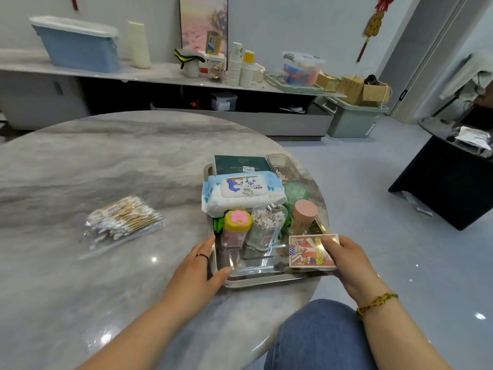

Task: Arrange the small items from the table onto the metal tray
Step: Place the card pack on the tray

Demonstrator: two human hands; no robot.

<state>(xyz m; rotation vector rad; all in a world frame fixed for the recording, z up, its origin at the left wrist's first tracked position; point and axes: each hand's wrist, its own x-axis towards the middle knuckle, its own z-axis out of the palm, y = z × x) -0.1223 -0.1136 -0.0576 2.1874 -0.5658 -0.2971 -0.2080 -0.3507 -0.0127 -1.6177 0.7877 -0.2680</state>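
The metal tray lies at the table's near right edge. On it are a dark green box, a pack of baby wipes, a clear container, a yellow-lidded jar with a pink flower, a clear cup of cotton swabs, a pink-lidded jar and a green object. My left hand grips the tray's left rim. My right hand holds a red card pack at the tray's near right corner. A bag of cotton swabs lies on the table to the left.
The round marble table stretches left and back. My knee in blue jeans is under the table's near edge. A black table stands at the right; a long shelf with boxes and cups runs along the back wall.
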